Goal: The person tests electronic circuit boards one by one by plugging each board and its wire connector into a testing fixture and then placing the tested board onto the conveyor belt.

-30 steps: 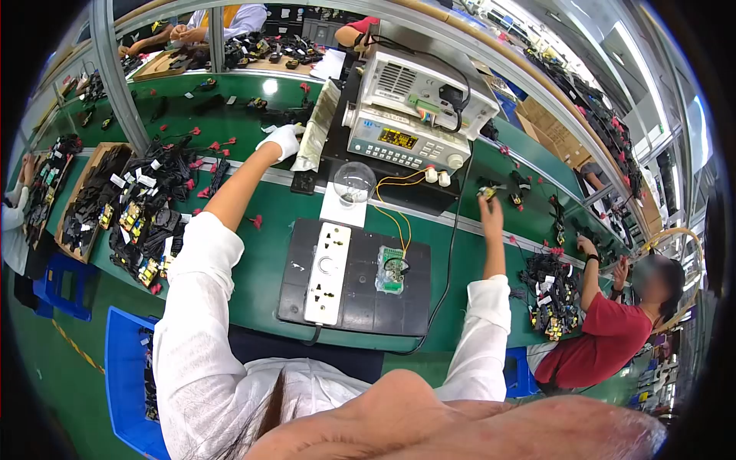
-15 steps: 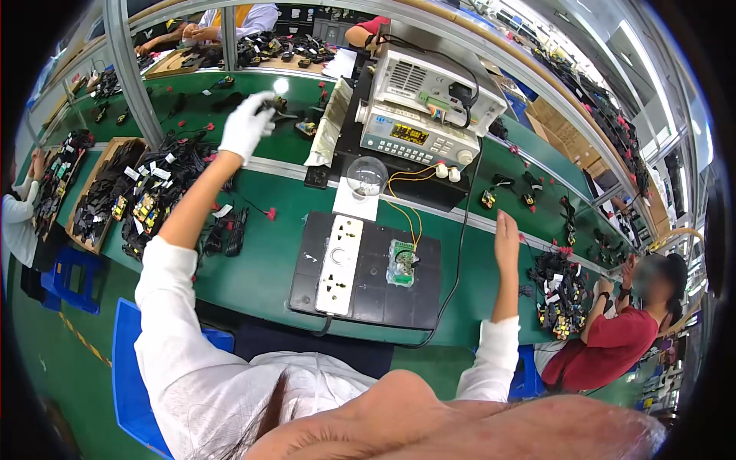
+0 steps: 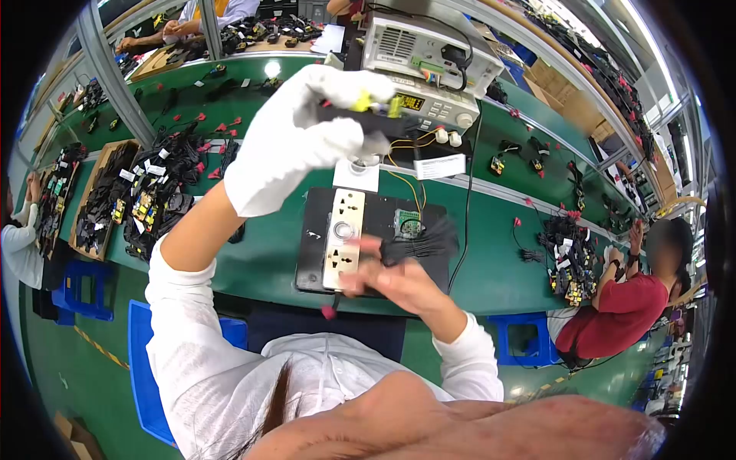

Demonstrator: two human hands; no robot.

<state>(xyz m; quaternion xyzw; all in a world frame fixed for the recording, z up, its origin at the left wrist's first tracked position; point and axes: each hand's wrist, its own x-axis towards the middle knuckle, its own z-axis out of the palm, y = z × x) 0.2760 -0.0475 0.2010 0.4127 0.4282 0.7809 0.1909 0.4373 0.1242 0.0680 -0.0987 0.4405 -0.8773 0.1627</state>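
Circuit board (image 3: 376, 123) above the bench (image 3: 261, 267), beyond the power strip (image 3: 339, 244), pinched in the fingers of my left hand (image 3: 285, 144). My blurred right hand (image 3: 402, 285) is at the strip's right edge; I cannot tell whether its fingers grip the black cable (image 3: 425, 244) there. A snagged cable, if joined, could tug the board loose.
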